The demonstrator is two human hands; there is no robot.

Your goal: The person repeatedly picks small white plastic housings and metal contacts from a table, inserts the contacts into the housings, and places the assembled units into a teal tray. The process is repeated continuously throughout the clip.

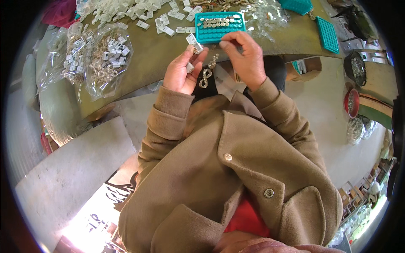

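My left hand (180, 71) is closed around a small white plastic housing (196, 45) with an opened flap, just off the near left corner of a teal tray (220, 39). A second white piece (190, 67) shows against its fingers. Below the fingertips hangs a pale cord coiled in loops (205, 79); I cannot tell what it is fastened to. At the tray's near right corner, my right hand (248, 57) pinches thumb and forefinger together, and anything between them is too small to make out. Several shiny round discs (217, 21) sit in the tray's upper rows of pockets.
White plastic housings (126, 10) lie heaped at the back left. Clear bags (107, 63) of white parts and coiled cords rest on the left of the table. Loose clear discs (265, 21) are scattered right of the tray. Another teal tray (327, 34) lies near the right edge, above a cardboard box (310, 69).
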